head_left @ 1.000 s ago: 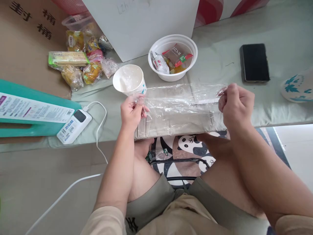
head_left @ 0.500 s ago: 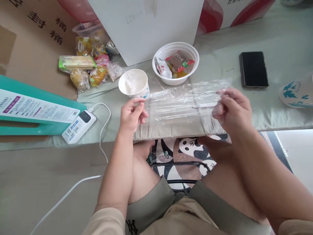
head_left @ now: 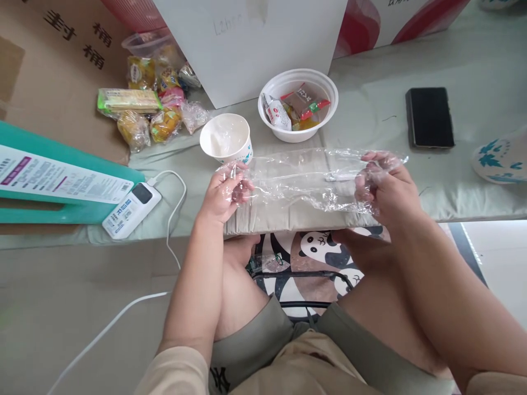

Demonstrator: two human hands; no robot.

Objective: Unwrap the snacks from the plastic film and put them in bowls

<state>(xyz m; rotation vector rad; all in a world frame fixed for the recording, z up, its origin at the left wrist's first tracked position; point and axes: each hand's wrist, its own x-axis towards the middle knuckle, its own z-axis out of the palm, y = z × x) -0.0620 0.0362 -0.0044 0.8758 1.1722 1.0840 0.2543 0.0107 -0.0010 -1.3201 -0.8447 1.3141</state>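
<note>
Two hands of ours pinched the clear plastic film (head_left: pixel 304 178) in the head view, left hand (head_left: pixel 230 189) at its nine o'clock end, right hand (head_left: pixel 381 184) at three. We had it stretched above the covered table (head_left: pixel 461 186), with the paper cup (head_left: pixel 225 137) near our left fingers and the white bowl (head_left: pixel 298 131) at twelve o'clock.

Cloth-covered table (head_left: pixel 370 88) | 1 white bowl (head_left: pixel 293 135) | paper cups (head_left: pixel 226 136) | 1 black device (head_left: pixel 430 117) | wrapped snacks (head_left: pixel 164 124) | white box (head_left: pixel 255 57)
</note>
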